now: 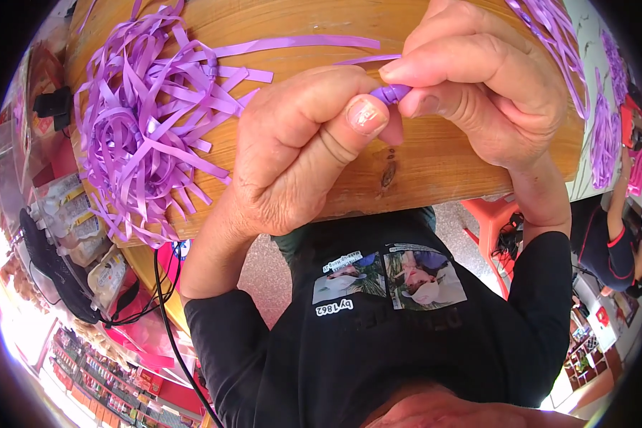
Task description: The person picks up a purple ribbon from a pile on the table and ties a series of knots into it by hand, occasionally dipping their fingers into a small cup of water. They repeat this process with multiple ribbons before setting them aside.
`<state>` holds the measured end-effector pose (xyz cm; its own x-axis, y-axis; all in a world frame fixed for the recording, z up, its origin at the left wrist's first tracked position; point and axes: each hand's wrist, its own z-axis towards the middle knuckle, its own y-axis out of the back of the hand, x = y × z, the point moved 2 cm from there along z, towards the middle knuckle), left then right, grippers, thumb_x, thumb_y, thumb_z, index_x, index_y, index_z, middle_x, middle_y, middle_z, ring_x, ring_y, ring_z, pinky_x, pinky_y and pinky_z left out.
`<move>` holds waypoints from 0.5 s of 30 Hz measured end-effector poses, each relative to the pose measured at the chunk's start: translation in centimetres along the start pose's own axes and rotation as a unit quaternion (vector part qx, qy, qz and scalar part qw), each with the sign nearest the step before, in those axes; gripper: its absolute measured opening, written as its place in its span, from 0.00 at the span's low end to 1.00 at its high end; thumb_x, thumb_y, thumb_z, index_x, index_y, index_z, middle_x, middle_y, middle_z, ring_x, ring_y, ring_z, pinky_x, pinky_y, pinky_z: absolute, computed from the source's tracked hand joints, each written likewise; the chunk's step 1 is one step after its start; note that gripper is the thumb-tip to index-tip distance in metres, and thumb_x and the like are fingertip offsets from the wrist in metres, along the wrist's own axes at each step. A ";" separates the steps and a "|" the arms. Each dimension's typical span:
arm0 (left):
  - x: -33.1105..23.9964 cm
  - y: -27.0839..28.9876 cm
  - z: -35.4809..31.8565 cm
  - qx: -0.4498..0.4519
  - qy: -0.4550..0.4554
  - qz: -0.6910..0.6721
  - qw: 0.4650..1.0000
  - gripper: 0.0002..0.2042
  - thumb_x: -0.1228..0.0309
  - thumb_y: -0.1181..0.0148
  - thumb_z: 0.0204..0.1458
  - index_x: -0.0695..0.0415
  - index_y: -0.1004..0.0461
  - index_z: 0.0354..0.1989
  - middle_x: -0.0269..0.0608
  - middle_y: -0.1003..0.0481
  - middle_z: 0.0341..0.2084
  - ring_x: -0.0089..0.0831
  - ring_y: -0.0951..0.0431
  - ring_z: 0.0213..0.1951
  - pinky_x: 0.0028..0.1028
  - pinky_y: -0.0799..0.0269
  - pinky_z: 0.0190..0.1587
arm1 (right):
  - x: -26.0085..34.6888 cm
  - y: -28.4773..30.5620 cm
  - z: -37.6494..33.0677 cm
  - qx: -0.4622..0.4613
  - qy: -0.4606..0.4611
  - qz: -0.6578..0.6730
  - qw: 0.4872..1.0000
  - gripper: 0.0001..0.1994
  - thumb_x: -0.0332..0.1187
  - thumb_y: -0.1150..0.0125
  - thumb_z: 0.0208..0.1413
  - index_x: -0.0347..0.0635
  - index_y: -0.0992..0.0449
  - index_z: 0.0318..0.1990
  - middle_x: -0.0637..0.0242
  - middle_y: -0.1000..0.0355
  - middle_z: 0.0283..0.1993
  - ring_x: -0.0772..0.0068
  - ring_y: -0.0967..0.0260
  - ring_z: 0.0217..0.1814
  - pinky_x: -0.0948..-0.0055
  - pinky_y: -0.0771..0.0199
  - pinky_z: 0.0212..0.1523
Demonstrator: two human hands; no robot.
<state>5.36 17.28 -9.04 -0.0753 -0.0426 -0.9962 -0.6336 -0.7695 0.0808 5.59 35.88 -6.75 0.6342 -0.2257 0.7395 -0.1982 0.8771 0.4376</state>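
Above the wooden table, my left hand and my right hand meet around a small coil of purple ribbon. The left thumb and fingers pinch one end of the coil. My right thumb and forefinger grip its other end. A loose purple strip shows just behind the right fingertips; whether it joins the coil I cannot tell. Left of my left hand lies a big tangled heap of purple ribbons, with one long strip reaching toward the right.
The wooden table has a curved near edge close to my body. More purple ribbons lie at its far right, and others on a white surface beyond. Packaged goods stand at the left, a black cable hangs there, and a red stool is below right.
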 end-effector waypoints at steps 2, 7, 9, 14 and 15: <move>0.0 0.0 -0.1 0.001 0.006 -0.007 1.000 0.20 0.55 0.51 0.58 0.62 0.25 0.34 0.34 0.25 0.26 0.22 0.28 0.33 0.22 0.35 0.39 | 0.2 0.0 0.1 0.006 0.004 -0.017 1.000 0.09 0.23 0.34 0.43 0.35 0.21 0.35 0.63 0.27 0.30 0.72 0.30 0.27 0.81 0.33 0.25; 0.6 0.2 -0.3 -0.005 -0.009 0.000 1.000 0.18 0.56 0.50 0.58 0.62 0.25 0.34 0.33 0.26 0.25 0.22 0.28 0.31 0.21 0.35 0.37 | 1.1 0.0 0.7 0.018 0.010 -0.058 0.998 0.07 0.23 0.35 0.42 0.34 0.21 0.32 0.63 0.27 0.29 0.72 0.31 0.26 0.80 0.34 0.24; 1.0 0.4 -0.5 -0.005 -0.007 0.007 1.000 0.17 0.57 0.49 0.58 0.62 0.25 0.34 0.33 0.26 0.25 0.21 0.28 0.31 0.21 0.35 0.36 | 1.4 -0.1 1.0 0.023 0.013 -0.071 0.997 0.06 0.23 0.36 0.42 0.34 0.21 0.31 0.63 0.27 0.29 0.72 0.31 0.26 0.80 0.34 0.23; 1.0 -0.3 0.1 -0.008 -0.063 0.019 0.998 0.14 0.62 0.48 0.58 0.62 0.25 0.33 0.32 0.26 0.24 0.19 0.30 0.29 0.19 0.37 0.34 | 2.2 0.6 1.4 0.061 -0.096 -0.089 0.990 0.05 0.25 0.37 0.41 0.33 0.22 0.29 0.62 0.28 0.27 0.71 0.32 0.25 0.79 0.34 0.23; 0.9 -0.4 0.0 -0.007 -0.062 0.018 0.998 0.14 0.62 0.48 0.58 0.62 0.25 0.33 0.32 0.26 0.24 0.19 0.30 0.29 0.19 0.37 0.34 | 2.0 0.6 1.1 0.043 -0.018 -0.090 0.995 0.05 0.25 0.38 0.42 0.34 0.22 0.28 0.62 0.28 0.27 0.70 0.32 0.25 0.79 0.35 0.23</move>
<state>5.48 17.54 -9.99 -0.1923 0.0077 -0.9813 -0.6187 -0.7771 0.1152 5.91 35.45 -4.45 0.6376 -0.3926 0.6628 -0.1475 0.7823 0.6052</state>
